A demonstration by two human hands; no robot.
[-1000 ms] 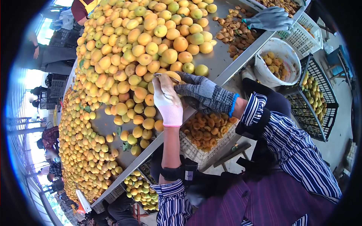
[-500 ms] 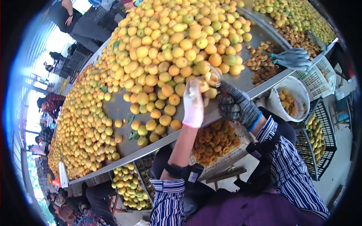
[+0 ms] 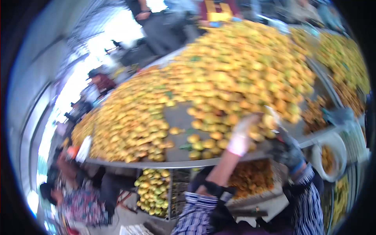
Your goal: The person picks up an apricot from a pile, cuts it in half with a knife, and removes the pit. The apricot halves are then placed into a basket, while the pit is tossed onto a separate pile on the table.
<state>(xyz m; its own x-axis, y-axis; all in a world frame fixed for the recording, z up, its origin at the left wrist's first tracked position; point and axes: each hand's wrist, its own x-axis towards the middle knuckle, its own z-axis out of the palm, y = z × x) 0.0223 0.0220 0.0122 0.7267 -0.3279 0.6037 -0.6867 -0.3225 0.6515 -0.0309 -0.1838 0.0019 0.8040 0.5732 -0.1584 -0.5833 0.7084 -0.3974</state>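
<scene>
The view is blurred by motion. My left hand [image 3: 242, 135], in a pale glove with a pink cuff, reaches over the near edge of the metal table [image 3: 178, 119], its fingertips among the yellow-orange fruit [image 3: 231, 66]. What it holds, if anything, is hidden in the blur. To its right is my right hand [image 3: 289, 150], in a dark grey knitted glove, its fingers closed round a tool [image 3: 273, 114] with a pale end. A fruit [image 3: 269, 122] touches or lies just beside that tool, between the hands.
Below the table edge stand a crate of cut fruit [image 3: 250, 176] and a crate of greenish fruit [image 3: 152, 192]. A white bucket [image 3: 340, 156] is at the right, near a grey glove [image 3: 342, 116]. Another person [image 3: 84, 207] sits at the lower left.
The view has turned, so the table and both hands appear further right and lower. The picture has become blurred. My hands remain close together over the near edge.
</scene>
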